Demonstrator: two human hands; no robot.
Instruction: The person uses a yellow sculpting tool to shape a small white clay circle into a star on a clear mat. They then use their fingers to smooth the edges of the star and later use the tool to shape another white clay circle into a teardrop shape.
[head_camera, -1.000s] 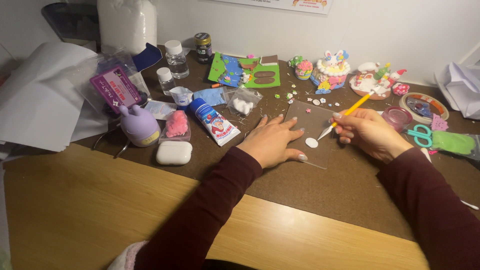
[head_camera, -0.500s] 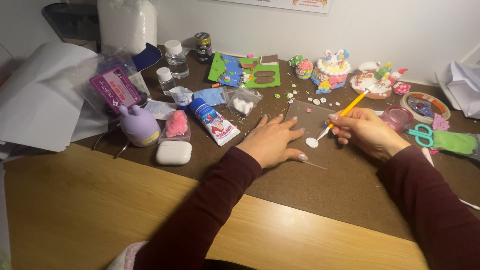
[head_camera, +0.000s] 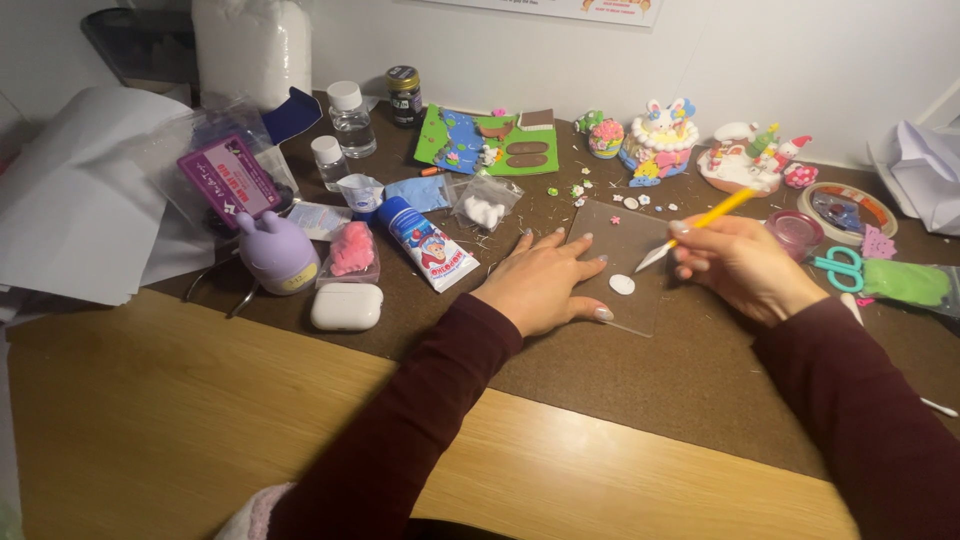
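lifted off the white clay disc (head_camera: 622, 284), yellow tool (head_camera: 690, 225) in right hand (head_camera: 745, 265) grip, tip pointing down-left

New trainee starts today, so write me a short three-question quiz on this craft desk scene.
1. True or false: the left hand lies flat, palm down, on the clear plastic sheet.
2. What does the right hand hold? A) the yellow-handled tool B) the green-handled scissors C) the white tube with the blue cap
3. What small thing lies on the sheet just below the tool's tip?

Key
1. True.
2. A. The scissors lie on the table to the hand's right; the tube lies left of the left hand.
3. A small white oval clay piece.
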